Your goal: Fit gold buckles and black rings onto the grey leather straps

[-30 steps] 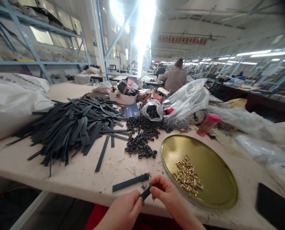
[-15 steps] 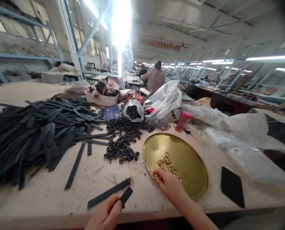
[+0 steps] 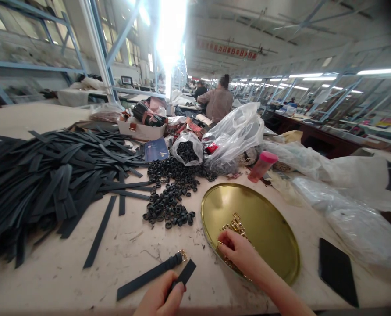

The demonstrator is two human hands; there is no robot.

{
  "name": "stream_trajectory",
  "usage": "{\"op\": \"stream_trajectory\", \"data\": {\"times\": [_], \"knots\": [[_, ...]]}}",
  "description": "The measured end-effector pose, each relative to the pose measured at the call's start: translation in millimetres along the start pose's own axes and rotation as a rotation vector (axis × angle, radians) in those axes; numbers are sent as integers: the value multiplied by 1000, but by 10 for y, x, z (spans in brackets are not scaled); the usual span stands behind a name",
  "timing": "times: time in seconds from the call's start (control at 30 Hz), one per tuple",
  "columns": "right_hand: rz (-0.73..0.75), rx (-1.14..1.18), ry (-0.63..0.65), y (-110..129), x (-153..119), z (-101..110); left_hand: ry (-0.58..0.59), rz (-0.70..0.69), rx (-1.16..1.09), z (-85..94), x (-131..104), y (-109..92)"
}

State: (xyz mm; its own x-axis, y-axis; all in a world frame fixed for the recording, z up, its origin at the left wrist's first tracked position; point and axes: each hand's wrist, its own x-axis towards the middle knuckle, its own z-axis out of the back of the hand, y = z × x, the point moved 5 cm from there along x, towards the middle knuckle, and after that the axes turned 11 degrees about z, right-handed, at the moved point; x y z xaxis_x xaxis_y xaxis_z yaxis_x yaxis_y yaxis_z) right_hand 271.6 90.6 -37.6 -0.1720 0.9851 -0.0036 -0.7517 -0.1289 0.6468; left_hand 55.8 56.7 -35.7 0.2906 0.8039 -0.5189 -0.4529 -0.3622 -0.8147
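Near the table's front edge, my left hand (image 3: 165, 293) pinches a short dark strap (image 3: 186, 273), whose free end points up and right. Just behind it lies a dark strap with a gold buckle (image 3: 149, 275). My right hand (image 3: 233, 248) is over the left part of a round gold tray (image 3: 264, 219), thumb and fingertips closed on a small gold buckle. Beneath and behind those fingers, gold buckles (image 3: 236, 224) lie in a loose pile on the tray. Small black loops (image 3: 171, 208) are heaped left of the tray.
A large pile of dark straps (image 3: 51, 184) covers the table's left side. Farther back are a bag of black loops (image 3: 186, 151), a clear plastic bag (image 3: 238, 131) and a pink-capped jar (image 3: 263, 166). A black flat object (image 3: 337, 270) lies right. A person (image 3: 218, 103) sits beyond.
My right hand has lifted slightly from the buckle pile, and a gold buckle now shows at its fingertips. My left hand has shifted right with the strap. The view has turned a little.
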Motion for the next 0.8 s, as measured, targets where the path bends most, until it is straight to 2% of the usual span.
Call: {"op": "stream_trajectory", "data": {"times": [0.1, 0.17, 0.3, 0.47, 0.63, 0.8], "knots": [[21, 359, -5, 234, -50, -113, -18, -20, -75, -47, 71, -55], [81, 480, 24, 455, -99, -192, -15, -53, -119, -57, 102, -95], [262, 349, 18, 812, -199, -220, -64, -92, -95, -1, 61, -140], [376, 181, 2, 1025, -308, -203, -110, -129, -136, 21, -91, -145], [406, 66, -24, 1166, -427, -186, -104, -142, -197, -16, -184, -121], [367, 190, -15, 1165, -466, -249, -137, -145, -215, 9, -251, -61]]}}
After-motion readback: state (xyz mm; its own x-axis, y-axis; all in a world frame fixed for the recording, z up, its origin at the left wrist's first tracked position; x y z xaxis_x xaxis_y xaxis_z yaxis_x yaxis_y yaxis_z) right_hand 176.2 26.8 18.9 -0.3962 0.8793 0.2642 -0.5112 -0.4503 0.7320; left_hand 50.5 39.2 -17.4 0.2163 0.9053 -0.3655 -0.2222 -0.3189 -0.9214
